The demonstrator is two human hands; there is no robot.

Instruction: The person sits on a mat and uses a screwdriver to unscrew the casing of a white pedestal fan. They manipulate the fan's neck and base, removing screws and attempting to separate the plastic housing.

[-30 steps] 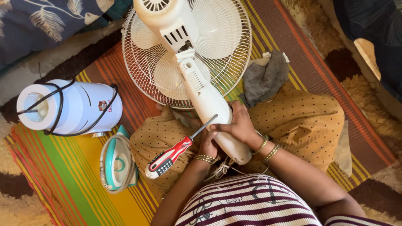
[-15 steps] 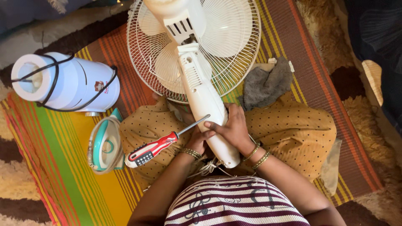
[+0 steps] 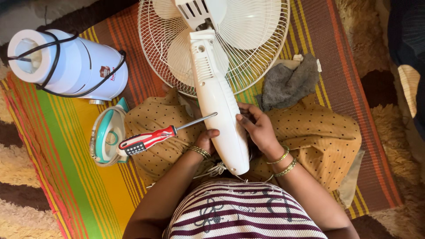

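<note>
**Screwdriver swung outward, fan stem kept braced in lap**

The white fan stem (image 3: 219,106) is laid across the lap, its round grille (image 3: 212,44) pointing away from the person onto the striped mat (image 3: 62,146). Compared with half a second ago, the screwdriver (image 3: 166,132) has been tilted flatter: its red and black handle is now seen further out to the left of the stem, just beside the teal iron (image 3: 106,137), while the metal tip is kept touching the stem's left edge. The view has also been drawn closer.

The left hand (image 3: 206,141) is curled against the stem's lower left side, below the shaft; the fingers are mostly hidden, so whether the screwdriver is truly gripped cannot be told. The right hand (image 3: 256,128) is held partly open, with fingers spread flat on the stem's right side, steadying it, not closed round it.

A grey cloth (image 3: 287,84) is seen to the right of the stem, near the grille. A white jug (image 3: 66,64) with a black cord lies well to the left of the stem.

Judged from the tip contact, the work on the stem's housing appears ongoing, not finished.
</note>
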